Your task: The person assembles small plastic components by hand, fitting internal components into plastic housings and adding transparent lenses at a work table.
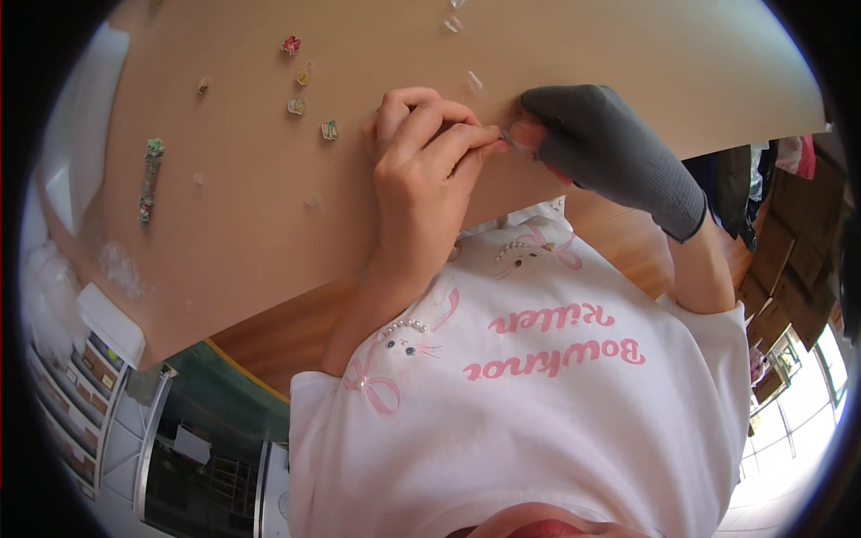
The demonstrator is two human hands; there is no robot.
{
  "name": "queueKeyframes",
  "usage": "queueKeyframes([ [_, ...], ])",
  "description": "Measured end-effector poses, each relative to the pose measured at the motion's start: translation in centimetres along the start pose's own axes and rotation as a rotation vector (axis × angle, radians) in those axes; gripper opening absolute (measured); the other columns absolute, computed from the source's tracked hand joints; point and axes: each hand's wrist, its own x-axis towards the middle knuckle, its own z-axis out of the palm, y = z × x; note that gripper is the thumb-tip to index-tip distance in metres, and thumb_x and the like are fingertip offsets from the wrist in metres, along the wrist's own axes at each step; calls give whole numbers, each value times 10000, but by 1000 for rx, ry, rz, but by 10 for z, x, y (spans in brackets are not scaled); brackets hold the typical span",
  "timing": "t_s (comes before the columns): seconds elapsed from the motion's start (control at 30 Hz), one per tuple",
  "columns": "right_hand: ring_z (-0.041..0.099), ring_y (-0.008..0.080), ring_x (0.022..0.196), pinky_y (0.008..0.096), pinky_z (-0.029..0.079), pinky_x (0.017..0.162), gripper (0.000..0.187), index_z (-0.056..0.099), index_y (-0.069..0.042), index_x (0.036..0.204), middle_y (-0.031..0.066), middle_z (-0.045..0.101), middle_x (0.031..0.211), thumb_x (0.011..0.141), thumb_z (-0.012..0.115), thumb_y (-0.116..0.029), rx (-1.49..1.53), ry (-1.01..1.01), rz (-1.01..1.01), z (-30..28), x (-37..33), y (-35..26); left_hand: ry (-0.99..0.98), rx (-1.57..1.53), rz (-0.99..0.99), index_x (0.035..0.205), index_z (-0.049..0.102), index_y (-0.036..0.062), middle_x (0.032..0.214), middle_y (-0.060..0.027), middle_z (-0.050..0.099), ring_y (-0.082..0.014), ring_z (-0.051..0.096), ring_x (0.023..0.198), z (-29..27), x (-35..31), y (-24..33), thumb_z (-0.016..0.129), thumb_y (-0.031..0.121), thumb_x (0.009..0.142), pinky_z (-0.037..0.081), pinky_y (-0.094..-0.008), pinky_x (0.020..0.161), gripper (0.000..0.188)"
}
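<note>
My bare left hand point(421, 148) and my gloved right hand point(596, 143) meet over the tan tabletop, near its edge. The grey glove leaves the right thumb and a fingertip bare. Thumb and fingers of each hand are pinched together on a tiny clear piece point(506, 138), too small to name. Left of my left hand lie small flat charms: a green and white one point(329, 130), two yellowish ones point(296, 106), and a red one point(291, 45). A clear plastic bit point(474, 82) rests just beyond the hands.
A small brownish charm point(204, 85) and a narrow speckled bundle point(152, 181) lie farther left. Another clear bit point(453, 24) is at the far side. White trays point(112, 323) and a clear plastic bag point(54, 287) border the table's left edge. Dark clothing point(731, 184) hangs at the right.
</note>
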Motion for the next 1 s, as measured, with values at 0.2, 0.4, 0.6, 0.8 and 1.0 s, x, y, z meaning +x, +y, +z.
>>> queueKeyframes([
  [0.2, 589, 117, 533, 288, 489, 545, 159, 674, -25, 973, 65, 622, 646, 906, 537, -73, 369, -141, 216, -8, -4, 1, 37, 52, 58, 785, 712, 91, 845, 22, 638, -209, 580, 959, -2, -2, -1, 817, 71, 691, 373, -368, 861, 142],
  [0.4, 559, 201, 584, 294, 467, 572, 166, 697, -62, 1051, 56, 564, 683, 890, 654, -56, -347, 474, -323, 33, -22, -3, 152, 125, 261, 961, 670, 55, 907, -43, 682, -226, 661, 932, 3, -3, -2, 785, 46, 776, 434, -375, 832, 218],
  [0.6, 634, 237, 668, 348, 489, 562, 154, 613, -135, 932, 21, 621, 767, 810, 699, -172, -510, 600, -344, 45, -15, 0, 163, 71, 290, 1003, 652, 17, 901, -85, 684, -243, 675, 894, 6, -1, -1, 740, -15, 810, 465, -385, 806, 215],
  [0.8, 621, 227, 650, 356, 481, 552, 177, 582, -141, 870, 20, 589, 728, 768, 714, -201, -627, 603, -372, 45, -8, -4, 128, 50, 266, 1022, 645, -8, 921, -110, 681, -267, 665, 929, 4, -3, 0, 711, -55, 809, 468, -392, 832, 228],
  [1.0, 619, 215, 642, 354, 474, 540, 217, 575, -144, 855, 17, 573, 712, 740, 736, -232, -666, 584, -364, 44, -3, -12, 179, 53, 218, 990, 679, 17, 941, -94, 686, -259, 659, 880, 5, -2, 2, 723, -82, 787, 498, -367, 807, 231],
])
